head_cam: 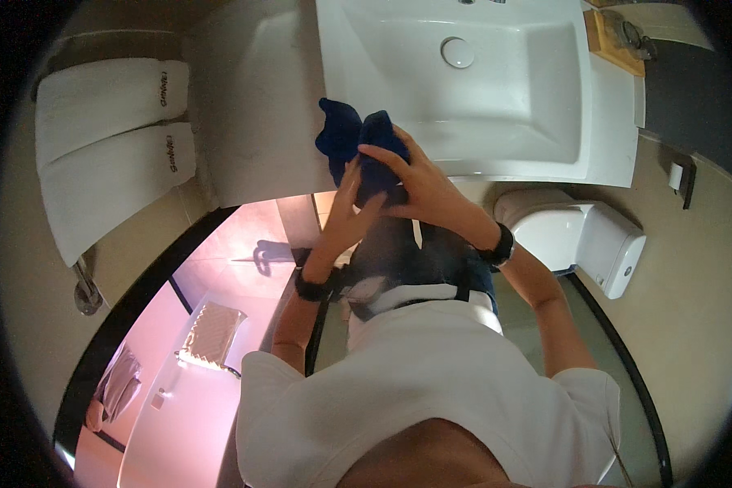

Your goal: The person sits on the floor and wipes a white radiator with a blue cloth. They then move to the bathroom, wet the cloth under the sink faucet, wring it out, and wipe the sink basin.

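Note:
A dark blue cloth (pixel 380 146) is bunched between my two hands, just in front of the near left corner of the white washbasin (pixel 494 122). My right hand (pixel 424 183) grips it from the right, thumb and fingers spread around the folded part. From below and the left, my left hand (pixel 351 210) supports it, its fingers partly hidden by the cloth. One loose fold of the cloth flares out to the left over the counter edge. Each wrist wears a dark band.
Two white towels (pixel 113 134) hang on a rail at left. A grey counter (pixel 256 110) adjoins the basin. A white toilet (pixel 585 238) stands at right, below a wall holder (pixel 680 183). Behind dark-framed glass lies a pink-lit bathtub (pixel 177 427). A wooden tray (pixel 613 43) holds glassware.

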Demonstrator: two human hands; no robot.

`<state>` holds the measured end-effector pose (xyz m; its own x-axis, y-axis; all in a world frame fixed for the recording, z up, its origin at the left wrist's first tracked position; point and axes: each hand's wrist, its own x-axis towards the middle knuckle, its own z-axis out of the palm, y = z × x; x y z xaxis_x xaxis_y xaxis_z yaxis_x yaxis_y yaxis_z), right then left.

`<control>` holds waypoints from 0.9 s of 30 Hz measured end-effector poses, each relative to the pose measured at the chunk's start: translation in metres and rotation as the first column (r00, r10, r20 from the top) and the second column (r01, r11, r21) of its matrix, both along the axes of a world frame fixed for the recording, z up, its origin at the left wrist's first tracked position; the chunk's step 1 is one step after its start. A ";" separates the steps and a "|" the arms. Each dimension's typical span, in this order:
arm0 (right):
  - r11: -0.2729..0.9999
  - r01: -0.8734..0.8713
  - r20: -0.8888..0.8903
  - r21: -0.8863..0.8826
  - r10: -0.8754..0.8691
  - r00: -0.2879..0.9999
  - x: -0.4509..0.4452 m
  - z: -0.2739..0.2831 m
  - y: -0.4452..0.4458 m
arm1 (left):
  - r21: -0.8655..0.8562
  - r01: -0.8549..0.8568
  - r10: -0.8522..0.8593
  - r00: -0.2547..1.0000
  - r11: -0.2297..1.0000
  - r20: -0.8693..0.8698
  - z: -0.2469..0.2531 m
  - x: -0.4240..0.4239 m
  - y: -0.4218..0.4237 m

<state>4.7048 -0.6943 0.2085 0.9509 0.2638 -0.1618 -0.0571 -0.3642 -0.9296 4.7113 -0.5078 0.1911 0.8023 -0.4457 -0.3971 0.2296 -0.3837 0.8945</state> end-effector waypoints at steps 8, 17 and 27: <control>0.956 0.138 0.280 -0.259 -0.063 0.958 0.007 -0.018 0.056 | 0.211 -0.243 0.120 0.875 0.947 0.470 0.011 0.068 0.054; 0.857 0.241 0.130 -0.454 -0.204 0.970 -0.054 -0.020 -0.111 | 0.311 -0.187 0.002 0.859 0.932 0.511 -0.042 0.087 0.002; 0.862 0.466 -0.046 -0.198 -0.483 0.874 0.019 0.019 -0.260 | 0.300 -0.289 0.175 0.918 0.909 0.355 -0.056 0.075 -0.048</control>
<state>4.7234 -0.9544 0.2274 0.9324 -0.2566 -0.2547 -0.3458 -0.4275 -0.8353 4.7864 -0.5560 0.1351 0.9729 -0.1146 -0.2010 0.0804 -0.6472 0.7581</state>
